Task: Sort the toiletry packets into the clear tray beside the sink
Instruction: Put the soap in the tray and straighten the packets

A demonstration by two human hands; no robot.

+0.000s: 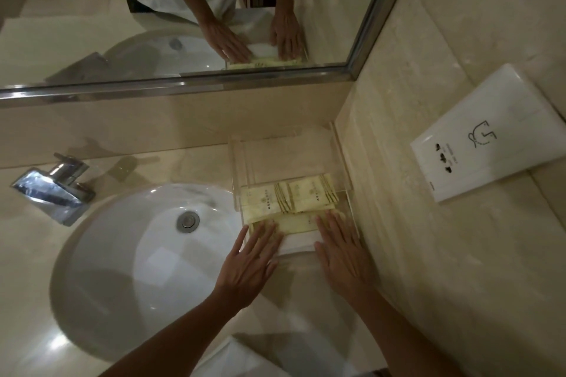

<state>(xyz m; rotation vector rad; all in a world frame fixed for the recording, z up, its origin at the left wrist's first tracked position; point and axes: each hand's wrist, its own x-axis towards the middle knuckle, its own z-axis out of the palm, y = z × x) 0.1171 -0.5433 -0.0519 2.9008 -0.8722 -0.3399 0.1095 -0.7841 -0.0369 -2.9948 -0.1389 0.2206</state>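
A clear tray (341, 159) stands on the counter between the sink and the side wall. Several pale yellow toiletry packets lie in it: two side by side, a left packet (260, 200) and a right packet (309, 196), with a long packet (298, 222) lying crosswise in front of them. A white folded item (298, 243) sits at the tray's near end. My left hand (249, 266) lies flat, fingers spread, on the long packet's left end. My right hand (341, 249) lies flat on its right end. Neither hand grips anything.
A white oval sink (128, 260) with a drain (187, 220) lies to the left, a chrome tap (53, 190) behind it. A framed mirror (183, 9) runs along the back wall. A white socket plate (490, 138) is on the right wall. White cloth (242, 358) lies at the counter's near edge.
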